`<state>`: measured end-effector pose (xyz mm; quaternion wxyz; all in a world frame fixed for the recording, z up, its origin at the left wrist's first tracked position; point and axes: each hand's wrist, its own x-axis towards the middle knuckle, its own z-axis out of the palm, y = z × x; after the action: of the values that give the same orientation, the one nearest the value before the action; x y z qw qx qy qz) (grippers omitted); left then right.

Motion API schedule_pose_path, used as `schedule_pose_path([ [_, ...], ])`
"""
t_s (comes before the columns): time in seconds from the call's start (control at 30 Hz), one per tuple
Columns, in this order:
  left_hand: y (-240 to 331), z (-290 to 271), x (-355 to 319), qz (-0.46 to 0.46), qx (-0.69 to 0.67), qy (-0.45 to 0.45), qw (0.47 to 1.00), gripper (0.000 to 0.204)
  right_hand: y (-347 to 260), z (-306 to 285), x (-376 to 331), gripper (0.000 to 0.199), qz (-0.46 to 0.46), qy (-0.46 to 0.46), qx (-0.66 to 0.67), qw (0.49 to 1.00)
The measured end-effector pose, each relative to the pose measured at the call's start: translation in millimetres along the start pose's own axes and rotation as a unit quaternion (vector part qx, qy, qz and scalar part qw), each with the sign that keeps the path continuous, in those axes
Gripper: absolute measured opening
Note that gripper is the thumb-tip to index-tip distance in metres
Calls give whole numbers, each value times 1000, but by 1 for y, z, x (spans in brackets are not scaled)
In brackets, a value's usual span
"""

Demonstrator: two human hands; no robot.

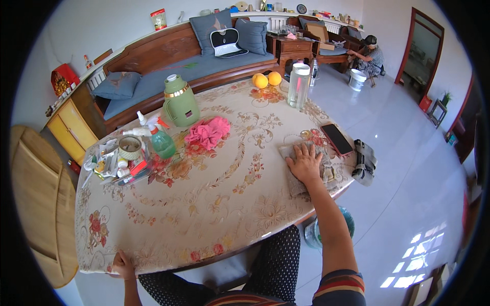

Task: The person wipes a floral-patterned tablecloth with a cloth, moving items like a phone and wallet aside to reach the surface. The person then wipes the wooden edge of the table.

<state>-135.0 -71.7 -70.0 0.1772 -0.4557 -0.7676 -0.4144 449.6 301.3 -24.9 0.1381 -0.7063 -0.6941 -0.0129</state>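
Fingers of my right hand [305, 163] were spread and pressed flat on a grey cloth [296, 184], which lay on the right part of the table [204, 214], right of the frame's centre. My left hand [122, 265] was at the lower left of the frame, gripping the near edge of the table, its fingers curled over the rim so that I could not tell how tightly they closed. Just above and right of the cloth lay a dark phone [337, 138], near the table's right edge, and beyond that edge a grey bag [363, 162] hung or rested beside the table. Toward the middle of the frame sat a crumpled pink cloth [207, 132], with a green spray bottle [161, 140] to its left and a green thermos jug [180, 102] above it. A clear tray of small items [120, 163] stood at the left side. Two oranges [267, 79] and a clear water jug [298, 85] stood at the upper centre. A person [368, 57] crouched by a white bucket [357, 79] at the upper right.
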Motion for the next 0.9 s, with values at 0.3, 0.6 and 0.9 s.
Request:
schedule_pose_path([
  [0.3,-13,-4,1,5,63,-51,997,41,-14,25,81,65,-34,16,2,999],
  [0.6,-48,-3,-13,-46,19,-37,998,44,-36,54,162,64,-84,38,12,996],
  [0.9,-51,-11,-18,-277,-281,-108,913,40,-57,78,232,64,-97,59,12,993],
])
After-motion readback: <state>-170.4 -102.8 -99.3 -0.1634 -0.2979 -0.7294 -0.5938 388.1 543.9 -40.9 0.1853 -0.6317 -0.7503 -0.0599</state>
